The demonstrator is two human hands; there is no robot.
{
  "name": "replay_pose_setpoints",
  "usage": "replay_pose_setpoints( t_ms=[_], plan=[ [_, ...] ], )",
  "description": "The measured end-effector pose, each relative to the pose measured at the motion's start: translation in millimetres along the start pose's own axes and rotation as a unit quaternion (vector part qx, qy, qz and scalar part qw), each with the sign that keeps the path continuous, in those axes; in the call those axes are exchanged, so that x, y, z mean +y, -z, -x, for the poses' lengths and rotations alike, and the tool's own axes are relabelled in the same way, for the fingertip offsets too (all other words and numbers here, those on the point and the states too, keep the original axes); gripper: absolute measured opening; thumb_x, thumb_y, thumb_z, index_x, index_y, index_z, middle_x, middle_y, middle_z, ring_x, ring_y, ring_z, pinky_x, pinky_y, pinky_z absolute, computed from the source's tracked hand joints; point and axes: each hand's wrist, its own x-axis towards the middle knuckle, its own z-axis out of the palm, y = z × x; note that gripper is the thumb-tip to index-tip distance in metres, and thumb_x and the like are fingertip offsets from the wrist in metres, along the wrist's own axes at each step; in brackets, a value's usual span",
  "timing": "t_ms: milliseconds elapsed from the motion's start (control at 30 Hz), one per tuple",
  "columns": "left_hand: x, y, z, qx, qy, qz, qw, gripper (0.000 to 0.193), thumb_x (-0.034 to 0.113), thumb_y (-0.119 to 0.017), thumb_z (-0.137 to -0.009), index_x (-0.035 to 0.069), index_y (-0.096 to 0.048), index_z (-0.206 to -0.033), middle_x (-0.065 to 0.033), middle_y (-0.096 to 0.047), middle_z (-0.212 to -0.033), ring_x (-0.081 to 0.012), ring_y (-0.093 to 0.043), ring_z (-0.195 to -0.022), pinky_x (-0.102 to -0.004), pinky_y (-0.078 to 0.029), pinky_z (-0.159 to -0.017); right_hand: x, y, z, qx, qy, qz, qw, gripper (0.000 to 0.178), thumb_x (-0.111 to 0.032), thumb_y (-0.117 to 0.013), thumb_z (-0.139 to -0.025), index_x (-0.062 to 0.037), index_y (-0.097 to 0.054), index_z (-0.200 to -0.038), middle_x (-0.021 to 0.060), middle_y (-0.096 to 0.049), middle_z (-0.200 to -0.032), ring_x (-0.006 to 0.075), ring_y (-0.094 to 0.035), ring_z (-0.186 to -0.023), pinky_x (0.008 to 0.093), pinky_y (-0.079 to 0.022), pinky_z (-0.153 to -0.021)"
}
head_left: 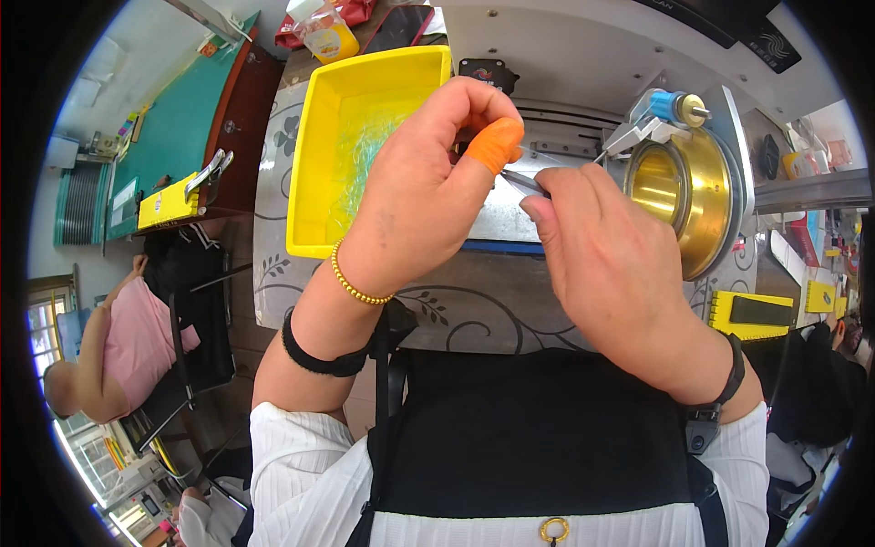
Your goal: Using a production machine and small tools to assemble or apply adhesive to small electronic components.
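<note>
My left hand (424, 178) is closed in a pinch, with an orange finger cot (497, 146) over the thumb. What it pinches is too small to make out; something thin and clear shows just beyond the fingertips. My right hand (611, 264) is closed on a slim pointed metal tool (527, 183), which looks like tweezers. Its tip reaches the left thumb. Left of and partly behind my left hand stands a yellow bin (314, 173) with a tangle of thin clear and greenish strands (365, 164) in it. A bright metal plate (506, 214) lies below the fingertips.
A machine with a brass-coloured ring (706, 201) and a blue cylinder (663, 105) stands right. Its pale housing (565, 55) rises behind. A phone (398, 27) and a bottle with orange contents (333, 41) lie beyond the bin. At far left sits a person in pink (150, 337).
</note>
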Motion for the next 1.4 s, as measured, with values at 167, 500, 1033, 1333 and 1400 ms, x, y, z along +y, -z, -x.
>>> replay_pose_setpoints(
  t_ms=[167, 500, 1033, 1333, 1400],
  plan=[
    [0, 0, -1, -0.008, -0.015, -0.011, 1.0, 0.01, 0.009, -0.053, -0.097, 0.002, -0.054, -0.105, -0.002, -0.058, -0.091, -0.0085, -0.055, -0.087, -0.0232, -0.046, -0.081, -2, 5, -2, -0.036, -0.021, -0.006, 0.999, 0.015, -0.016, -0.058, -0.092, -0.0029, -0.052, -0.091, 0.011, -0.054, -0.08, 0.0277, -0.059, -0.065, 0.0354, -0.049, -0.053],
    [-2, 4, 3, 0.028, -0.025, -0.059, 0.998, 0.011, 0.01, -0.053, -0.098, 0.002, -0.054, -0.105, -0.0061, -0.062, -0.103, -0.0088, -0.056, -0.092, -0.0234, -0.045, -0.084, -10, 9, 17, -0.051, 0.006, -0.1, 0.994, 0.021, -0.019, -0.062, -0.09, -0.0029, -0.049, -0.086, 0.0103, -0.051, -0.076, 0.0257, -0.059, -0.064, 0.0346, -0.048, -0.05],
    [-37, 83, 54, 0.259, -0.042, -0.555, 0.789, 0.03, 0.024, -0.07, -0.085, 0.009, -0.065, -0.112, -0.0134, -0.056, -0.13, -0.0276, -0.057, -0.104, -0.0348, -0.043, -0.093, 3, 1, -3, 0.111, 0.161, -0.042, 0.98, 0.012, -0.012, -0.065, -0.078, -0.0067, -0.058, -0.087, 0.0047, -0.054, -0.084, 0.0227, -0.052, -0.08, 0.0349, -0.041, -0.068],
    [-46, 86, 56, 0.26, -0.033, -0.484, 0.835, 0.033, 0.021, -0.075, -0.079, 0.005, -0.064, -0.105, -0.0124, -0.059, -0.119, -0.0258, -0.061, -0.093, -0.0346, -0.048, -0.077, 9, 20, -21, 0.165, 0.055, 0.068, 0.982, 0.038, -0.008, -0.069, -0.077, -0.0065, -0.062, -0.114, 0.0074, -0.058, -0.124, 0.0292, -0.05, -0.121, 0.0433, -0.038, -0.098],
    [-41, 77, 54, 0.288, -0.051, -0.565, 0.772, 0.039, 0.014, -0.075, -0.077, 0.007, -0.063, -0.114, -0.013, -0.056, -0.127, -0.0258, -0.061, -0.099, -0.0335, -0.047, -0.086, 7, 20, -13, 0.129, 0.074, 0.09, 0.985, 0.039, -0.008, -0.07, -0.077, -0.0065, -0.062, -0.115, 0.0075, -0.057, -0.125, 0.0295, -0.049, -0.122, 0.0454, -0.036, -0.1]
  ],
)
